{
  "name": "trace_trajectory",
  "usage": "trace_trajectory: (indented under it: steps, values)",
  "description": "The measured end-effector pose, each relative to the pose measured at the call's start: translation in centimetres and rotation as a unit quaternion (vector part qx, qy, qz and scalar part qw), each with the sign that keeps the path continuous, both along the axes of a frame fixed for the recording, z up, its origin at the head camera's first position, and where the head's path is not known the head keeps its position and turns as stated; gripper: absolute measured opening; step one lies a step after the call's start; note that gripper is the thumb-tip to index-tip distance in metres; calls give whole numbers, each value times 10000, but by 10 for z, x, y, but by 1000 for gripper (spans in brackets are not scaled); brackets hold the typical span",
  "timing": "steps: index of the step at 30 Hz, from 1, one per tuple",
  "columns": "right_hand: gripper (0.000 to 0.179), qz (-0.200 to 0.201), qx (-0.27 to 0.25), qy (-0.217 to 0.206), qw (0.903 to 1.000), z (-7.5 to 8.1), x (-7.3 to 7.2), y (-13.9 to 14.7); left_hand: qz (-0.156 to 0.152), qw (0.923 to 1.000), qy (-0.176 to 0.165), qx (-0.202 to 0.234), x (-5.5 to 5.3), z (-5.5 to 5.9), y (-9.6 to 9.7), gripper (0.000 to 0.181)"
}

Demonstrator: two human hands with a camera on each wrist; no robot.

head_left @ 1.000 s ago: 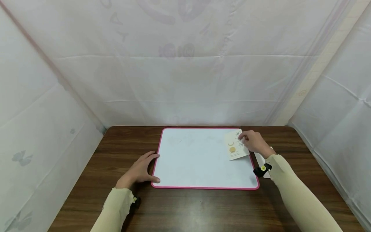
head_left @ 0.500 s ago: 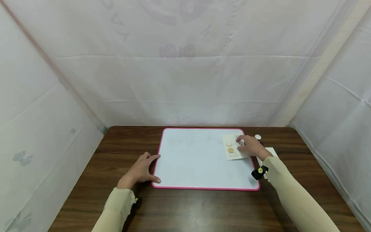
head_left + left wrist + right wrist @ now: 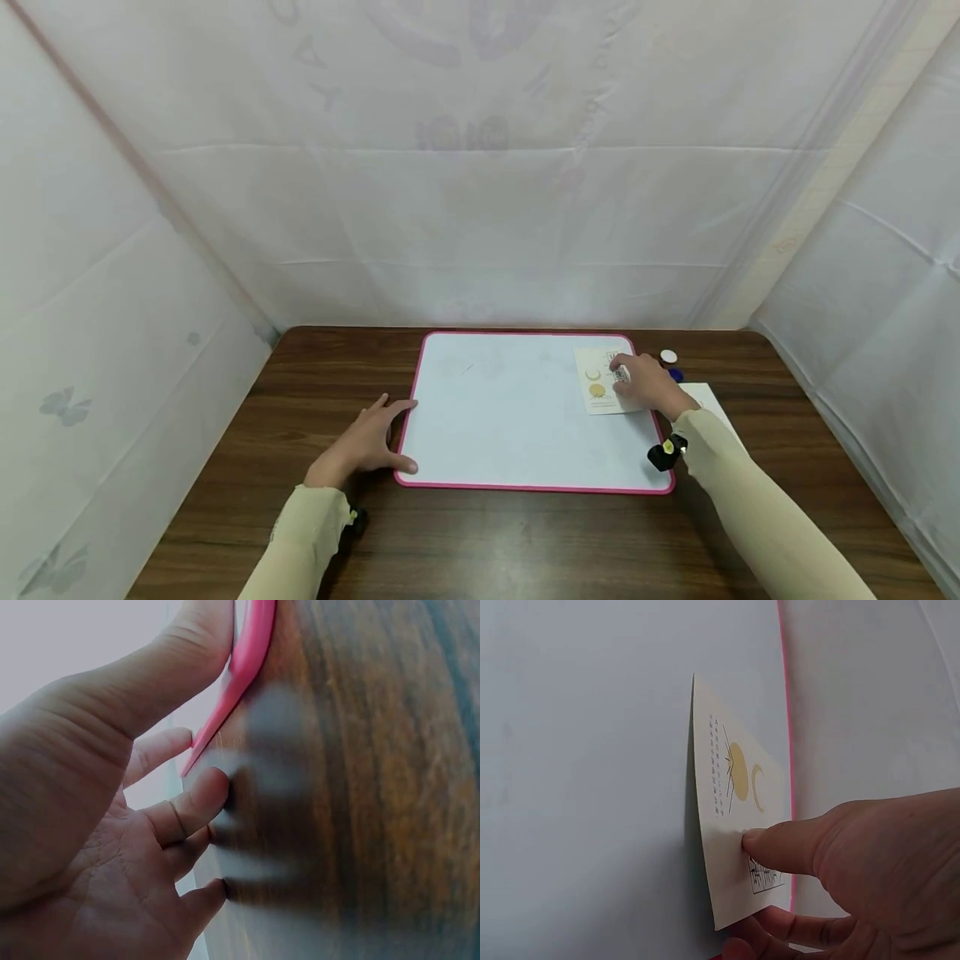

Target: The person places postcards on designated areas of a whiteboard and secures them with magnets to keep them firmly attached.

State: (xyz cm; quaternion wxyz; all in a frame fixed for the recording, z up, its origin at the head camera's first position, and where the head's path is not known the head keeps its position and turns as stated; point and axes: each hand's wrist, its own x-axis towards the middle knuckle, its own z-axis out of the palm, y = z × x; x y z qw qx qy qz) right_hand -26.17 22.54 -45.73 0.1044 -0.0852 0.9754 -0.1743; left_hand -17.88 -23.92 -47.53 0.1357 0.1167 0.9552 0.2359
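Note:
A cream printed card [image 3: 596, 402] with a golden disc, a crescent and dark characters lies over the upper right of a pink-rimmed whiteboard [image 3: 495, 408]. My right hand [image 3: 648, 383] holds it by its right side. In the right wrist view the thumb presses the card's [image 3: 712, 870] printed face, and the other fingers are at the edge behind it; the card's near edge stands slightly off the board. My left hand [image 3: 362, 442] is spread at the board's left edge, thumb and index finger touching the rim [image 3: 251, 656], the other fingers just beyond it over the wood.
Right of the board, a white round piece [image 3: 668, 357] and a blue round piece [image 3: 676, 375] lie on the brown wooden table [image 3: 480, 542]. A white sheet [image 3: 705, 398] is partly hidden under the right forearm. White cloth walls [image 3: 487, 208] stand behind and at both sides.
My right hand has lowered the card onto the upper right of the board and straightened it, moving slightly left. The round pieces have come into sight. My left hand has stayed put.

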Motion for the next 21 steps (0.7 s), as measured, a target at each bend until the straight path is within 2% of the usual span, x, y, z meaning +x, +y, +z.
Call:
trace_trajectory:
  steps: [13, 21]
  values:
    - [36, -58, -31, 29, 10000, -1, 4, 0, -164, 9993, 120, 312, 3, 0, -1, 102]
    - [39, -167, 28, -6, 9999, 0, 4, -1, -185, 9993, 144, 292, 3, -1, -2, 102]
